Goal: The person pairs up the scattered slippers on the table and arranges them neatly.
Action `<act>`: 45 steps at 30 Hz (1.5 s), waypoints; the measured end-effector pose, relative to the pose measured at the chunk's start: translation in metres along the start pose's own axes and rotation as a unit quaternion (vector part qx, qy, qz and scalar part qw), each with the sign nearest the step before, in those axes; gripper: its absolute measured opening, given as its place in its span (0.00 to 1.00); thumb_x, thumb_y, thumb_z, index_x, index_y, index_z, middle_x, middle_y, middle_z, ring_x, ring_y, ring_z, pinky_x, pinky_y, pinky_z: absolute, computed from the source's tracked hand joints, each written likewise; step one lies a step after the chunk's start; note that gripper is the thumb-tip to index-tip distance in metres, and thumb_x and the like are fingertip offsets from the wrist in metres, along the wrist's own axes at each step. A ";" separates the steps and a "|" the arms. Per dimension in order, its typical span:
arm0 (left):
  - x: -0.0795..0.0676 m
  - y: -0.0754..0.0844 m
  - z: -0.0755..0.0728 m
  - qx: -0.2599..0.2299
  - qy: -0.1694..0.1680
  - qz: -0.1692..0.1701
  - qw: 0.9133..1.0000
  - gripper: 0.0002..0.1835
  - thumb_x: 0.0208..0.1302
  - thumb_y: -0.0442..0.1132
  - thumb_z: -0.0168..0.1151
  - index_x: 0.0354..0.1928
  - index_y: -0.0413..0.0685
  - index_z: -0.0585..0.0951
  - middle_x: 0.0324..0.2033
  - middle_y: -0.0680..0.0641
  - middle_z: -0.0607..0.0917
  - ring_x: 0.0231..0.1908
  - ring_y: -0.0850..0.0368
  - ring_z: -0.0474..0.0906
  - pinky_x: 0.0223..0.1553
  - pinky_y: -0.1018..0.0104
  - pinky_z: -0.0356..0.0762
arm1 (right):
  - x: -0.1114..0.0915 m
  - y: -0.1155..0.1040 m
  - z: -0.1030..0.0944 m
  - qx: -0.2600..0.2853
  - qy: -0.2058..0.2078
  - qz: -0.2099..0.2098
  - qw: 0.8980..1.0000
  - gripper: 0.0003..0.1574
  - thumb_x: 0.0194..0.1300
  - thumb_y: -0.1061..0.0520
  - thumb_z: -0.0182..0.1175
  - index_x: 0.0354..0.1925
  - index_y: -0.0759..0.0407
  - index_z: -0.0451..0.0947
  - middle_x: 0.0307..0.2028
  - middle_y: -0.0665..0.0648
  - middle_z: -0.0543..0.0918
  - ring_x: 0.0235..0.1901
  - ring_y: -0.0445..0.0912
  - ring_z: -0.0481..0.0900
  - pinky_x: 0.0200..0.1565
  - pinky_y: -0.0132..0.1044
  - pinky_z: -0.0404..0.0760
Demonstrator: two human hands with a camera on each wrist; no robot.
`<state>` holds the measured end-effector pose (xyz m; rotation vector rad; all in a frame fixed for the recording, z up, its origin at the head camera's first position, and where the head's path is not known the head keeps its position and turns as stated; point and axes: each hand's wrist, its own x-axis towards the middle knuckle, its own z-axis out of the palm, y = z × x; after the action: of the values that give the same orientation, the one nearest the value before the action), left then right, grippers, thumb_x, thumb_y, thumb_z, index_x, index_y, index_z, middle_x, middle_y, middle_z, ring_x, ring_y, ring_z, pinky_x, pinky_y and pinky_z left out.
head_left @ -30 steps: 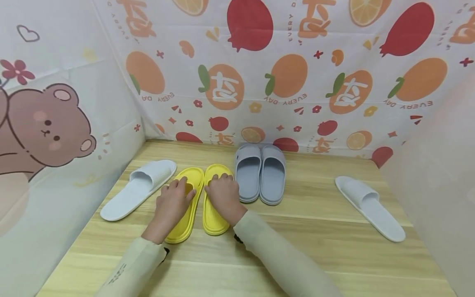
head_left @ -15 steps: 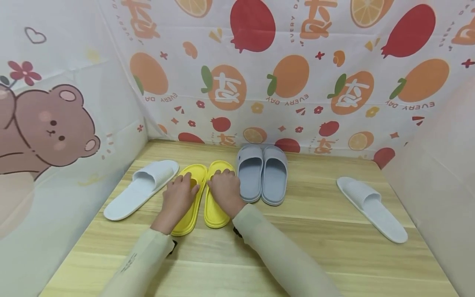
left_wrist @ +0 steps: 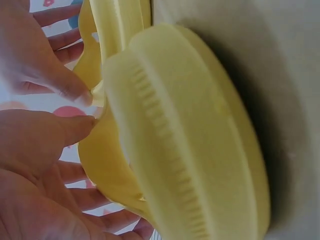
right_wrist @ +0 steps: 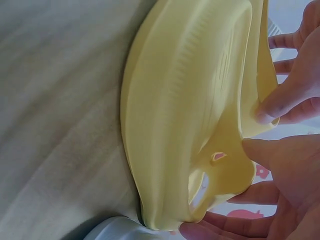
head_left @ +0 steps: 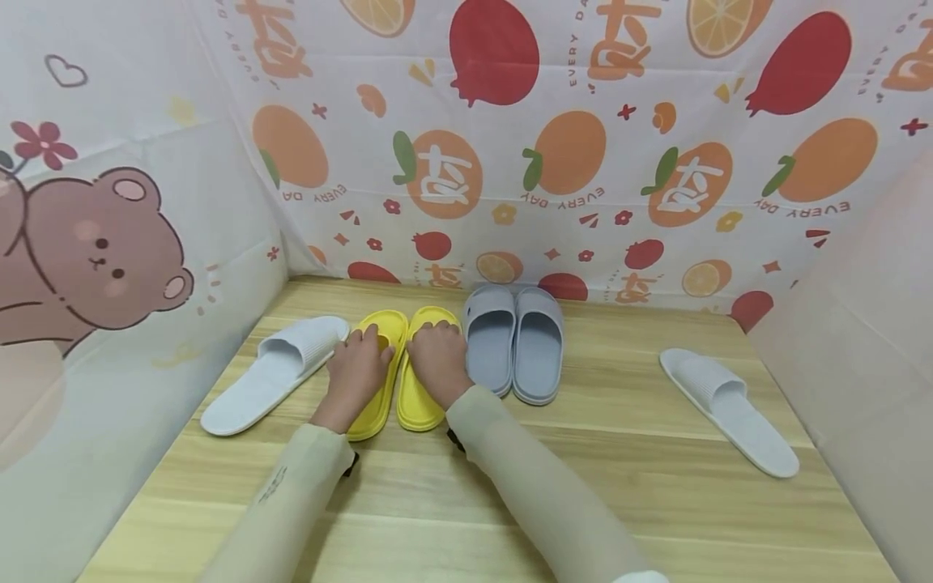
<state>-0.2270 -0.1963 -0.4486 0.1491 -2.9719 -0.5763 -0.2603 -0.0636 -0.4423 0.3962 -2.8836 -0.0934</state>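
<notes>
Six slippers lie on the wooden worktop point(head_left: 619, 486) — two white, two yellow, two grey. Farthest left, one white slipper point(head_left: 273, 372) lies angled near the bear-printed wall. Next come the two yellow slippers point(head_left: 404, 368), side by side and touching; the left hand point(head_left: 357, 376) grips the left one's strap, the right hand point(head_left: 437, 364) grips the right one's. Just beside them the grey pair point(head_left: 513, 340) sits against the back curtain. The second white slipper point(head_left: 725, 409) lies well apart near the right wall — bare wood between and in front.
</notes>
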 end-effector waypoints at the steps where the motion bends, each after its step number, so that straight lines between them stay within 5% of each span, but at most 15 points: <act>1: 0.002 0.000 0.000 -0.003 -0.001 -0.003 1.000 0.28 0.77 0.47 0.52 0.68 0.34 0.66 0.59 0.25 0.73 0.52 0.21 0.70 0.48 0.26 0.70 | 0.002 0.000 0.000 0.002 -0.001 0.000 1.000 0.28 0.72 0.34 0.56 0.38 0.54 0.86 0.33 0.55 0.85 0.34 0.47 0.82 0.34 0.39 0.82; 21: 0.046 0.003 0.001 -0.035 -0.027 -0.023 0.999 0.29 0.77 0.45 0.50 0.72 0.34 0.62 0.63 0.25 0.67 0.57 0.20 0.66 0.54 0.24 0.66 | 0.035 -0.004 0.001 0.029 -0.051 0.045 0.997 0.27 0.73 0.34 0.54 0.42 0.53 0.85 0.39 0.55 0.85 0.40 0.48 0.82 0.38 0.41 0.84; 45: 0.088 0.012 -0.004 -0.026 -0.077 -0.056 0.995 0.26 0.78 0.44 0.48 0.69 0.33 0.65 0.63 0.25 0.67 0.61 0.22 0.66 0.57 0.26 0.66 | 0.065 0.003 0.007 0.029 -0.054 0.041 0.997 0.25 0.75 0.37 0.53 0.44 0.53 0.86 0.41 0.55 0.86 0.43 0.49 0.83 0.42 0.42 0.85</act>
<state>-0.3144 -0.1967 -0.4322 0.2792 -3.1100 -0.7072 -0.3242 -0.0780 -0.4350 0.2919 -3.0110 -0.0186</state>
